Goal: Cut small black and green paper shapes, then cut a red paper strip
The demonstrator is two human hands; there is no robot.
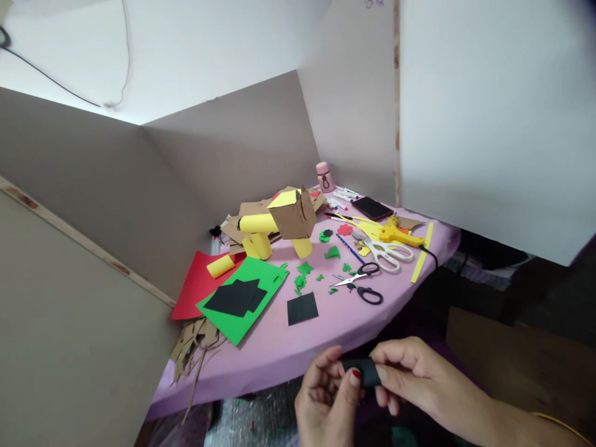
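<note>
Head view: a green sheet [237, 328] at left, then a strip of lilac tablecloth [274, 347] between a black square [302, 308] and the cloth's front edge; before it, your left hand [328, 394], fingers curled, pinches a small black piece [370, 373]; purple writing [374, 3] above, too cropped to read; your right hand [419, 372] pinches the other end.

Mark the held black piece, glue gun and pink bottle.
Black piece [369, 372]: head view, on its exposed dark face.
Glue gun [395, 234]: head view, middle of its yellow body.
Pink bottle [324, 177]: head view, middle of its side.
</note>
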